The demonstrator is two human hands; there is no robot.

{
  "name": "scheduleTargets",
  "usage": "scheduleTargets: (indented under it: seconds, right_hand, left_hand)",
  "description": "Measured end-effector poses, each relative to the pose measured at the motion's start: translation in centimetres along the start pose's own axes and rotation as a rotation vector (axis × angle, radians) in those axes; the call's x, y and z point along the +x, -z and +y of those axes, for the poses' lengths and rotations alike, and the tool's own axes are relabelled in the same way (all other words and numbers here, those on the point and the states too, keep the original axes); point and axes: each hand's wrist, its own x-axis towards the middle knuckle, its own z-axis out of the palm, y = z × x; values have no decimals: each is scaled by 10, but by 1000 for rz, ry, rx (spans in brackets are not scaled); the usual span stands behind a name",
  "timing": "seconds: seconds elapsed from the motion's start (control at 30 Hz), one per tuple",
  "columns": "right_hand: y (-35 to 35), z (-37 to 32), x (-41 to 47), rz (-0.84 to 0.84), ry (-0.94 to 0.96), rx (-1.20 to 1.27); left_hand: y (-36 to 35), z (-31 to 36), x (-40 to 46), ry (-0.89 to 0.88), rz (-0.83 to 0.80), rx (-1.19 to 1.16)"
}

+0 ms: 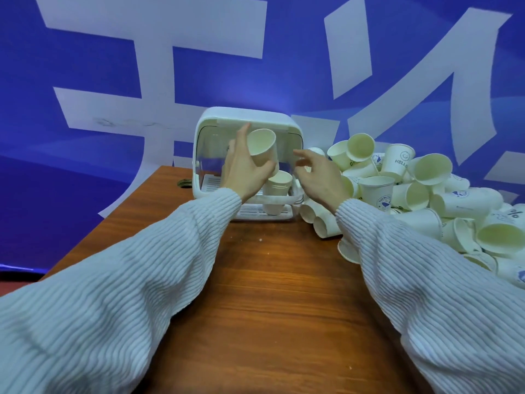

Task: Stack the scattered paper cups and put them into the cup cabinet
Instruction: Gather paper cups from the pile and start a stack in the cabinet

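My left hand (243,169) grips a white paper cup (262,146), tilted with its mouth up and to the right, in front of the white cup cabinet (247,118). The cabinet's front stands open. Inside it a stack of cups (277,191) sits on the slatted tray. My right hand (319,174) hovers just right of the held cup with relaxed, slightly bent fingers and holds nothing. A big heap of scattered paper cups (420,191) lies to the right.
The wooden table (270,294) carries the cabinet at its far edge. Loose cups (324,220) lie beside the cabinet under my right wrist. A blue wall with white characters (113,81) rises behind. A round cable hole (184,183) sits left of the cabinet.
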Motion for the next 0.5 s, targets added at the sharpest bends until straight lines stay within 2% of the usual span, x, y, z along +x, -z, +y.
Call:
scheduleTargets:
  seconds: [0.2, 0.4, 0.5]
  right_hand:
    - [26, 14, -10, 30, -12, 23]
    - [33, 24, -22, 29, -3, 14]
    - [37, 25, -29, 29, -1, 42]
  left_hand:
    - [-31, 3, 30, -51, -155, 202]
    - [-58, -14, 23, 0, -299, 674]
    - [-64, -23, 11, -15, -384, 756]
